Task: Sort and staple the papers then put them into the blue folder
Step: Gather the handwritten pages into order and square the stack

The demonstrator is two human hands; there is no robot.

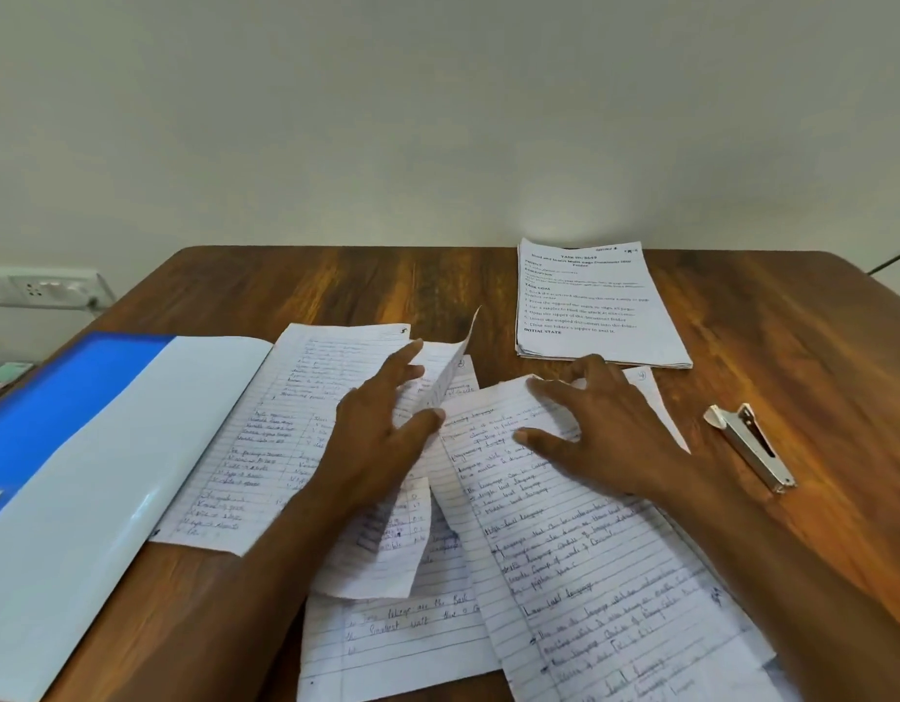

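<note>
Left grip: the left hand (387, 438) pinches a lined sheet (437, 392) between thumb and fingers, lifting its far edge so the page curls upright above the pile. Right grip: the right hand (604, 433) lies flat with fingers spread and straight, pressing on the top handwritten page (579, 564); it holds nothing. Both forearms reach in from the near edge of the bench (817, 347).

About 5 loose handwritten sheets overlap in the middle of the bench, though an exact count is hard because they cover each other. 1 of them, a page with a table of notes (265, 443), lies partly on the folder. 1 blue folder (68, 473) lies open along the left edge, its pale inner flap facing up. 1 stack of printed papers (594, 306) sits near the far edge, apart from the loose sheets. 1 metal stapler (751, 445) lies by the right edge, just beside the right wrist.

Beyond the far left corner, a wall socket (42, 291) is mounted on the pale wall.
</note>
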